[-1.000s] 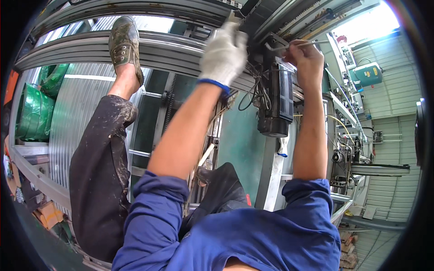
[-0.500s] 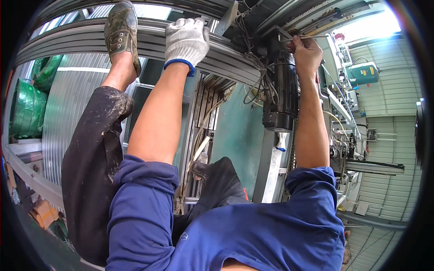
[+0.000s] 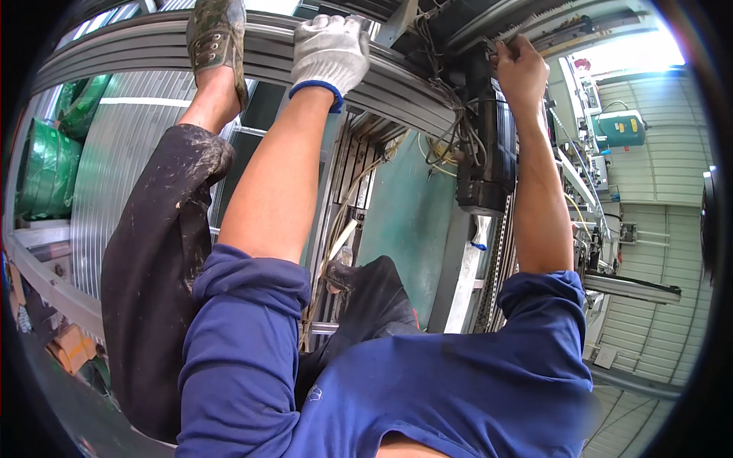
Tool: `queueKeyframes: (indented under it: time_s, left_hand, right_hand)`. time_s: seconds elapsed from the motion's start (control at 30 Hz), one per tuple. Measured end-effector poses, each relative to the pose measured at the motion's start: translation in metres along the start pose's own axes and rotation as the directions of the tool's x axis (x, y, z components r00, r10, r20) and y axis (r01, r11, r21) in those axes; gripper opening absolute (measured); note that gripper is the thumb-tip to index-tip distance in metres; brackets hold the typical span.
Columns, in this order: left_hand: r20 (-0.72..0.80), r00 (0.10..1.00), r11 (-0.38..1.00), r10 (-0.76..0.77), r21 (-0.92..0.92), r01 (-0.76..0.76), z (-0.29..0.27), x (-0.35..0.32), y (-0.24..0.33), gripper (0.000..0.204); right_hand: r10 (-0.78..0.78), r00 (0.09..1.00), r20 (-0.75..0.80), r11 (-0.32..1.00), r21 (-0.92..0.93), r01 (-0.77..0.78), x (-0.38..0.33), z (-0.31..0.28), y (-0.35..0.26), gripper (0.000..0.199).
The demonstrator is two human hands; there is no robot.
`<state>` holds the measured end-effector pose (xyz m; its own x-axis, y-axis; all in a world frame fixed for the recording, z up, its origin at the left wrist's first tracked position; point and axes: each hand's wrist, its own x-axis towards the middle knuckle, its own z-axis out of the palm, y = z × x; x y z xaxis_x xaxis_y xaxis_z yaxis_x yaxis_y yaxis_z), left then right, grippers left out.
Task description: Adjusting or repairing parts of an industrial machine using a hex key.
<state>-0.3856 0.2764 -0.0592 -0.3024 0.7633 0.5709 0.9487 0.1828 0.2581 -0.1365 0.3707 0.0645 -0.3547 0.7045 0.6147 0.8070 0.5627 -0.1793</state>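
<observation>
My left hand (image 3: 330,53), in a white knit glove with a blue cuff, is closed over the grooved aluminium rail (image 3: 405,75). My bare right hand (image 3: 524,80) is up at the top of a black motor (image 3: 487,168), its fingers pinched together. The hex key in that hand showed clearly a moment ago; now it hardly shows against the machine behind. Bundled grey cables (image 3: 460,133) hang beside the motor, left of my right hand.
My left foot, in a camouflage shoe (image 3: 217,38), rests on the rail. Below the motor is a white glove (image 3: 481,231). Green-wrapped rolls (image 3: 47,172) stand at the far left; a green box (image 3: 620,128) is on the right. A toothed rack (image 3: 527,27) runs above.
The view has shifted, so most things sit slightly farther right and the rail higher. My right hand has turned at the motor top, and the hex key's long arm no longer shows plainly.
</observation>
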Motion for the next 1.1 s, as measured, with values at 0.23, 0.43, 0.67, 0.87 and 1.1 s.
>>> queueKeyframes:
  time_s: [0.23,0.43,0.67,0.87,1.1]
  left_hand:
    - [-0.011,1.0,1.0,0.017,-0.016,-0.017,-0.002,0.0,0.004,0.03]
    - [0.008,1.0,1.0,-0.005,-0.016,0.005,0.001,-0.004,-0.003,0.029]
    - [0.066,0.998,0.999,-0.012,-0.039,0.015,-0.022,0.003,0.009,0.029]
    - [-0.117,0.991,0.995,0.072,-0.066,-0.08,-0.01,0.004,0.007,0.032]
    - [0.003,0.999,0.999,0.036,-0.026,-0.036,-0.001,-0.004,0.0,0.029]
  right_hand:
    - [0.35,0.935,0.05,0.7,0.649,-0.297,-0.003,0.001,0.025,0.015]
    - [0.18,0.982,0.051,0.97,0.159,-0.186,0.003,-0.003,-0.011,0.015]
    - [-0.395,0.845,0.361,0.81,-0.297,0.506,0.035,0.037,-0.018,0.014]
    - [-0.187,0.62,0.762,0.714,-0.328,0.619,0.044,0.075,-0.02,0.022]
    - [-0.444,0.674,0.59,0.795,-0.087,0.6,0.026,0.058,-0.053,0.018]
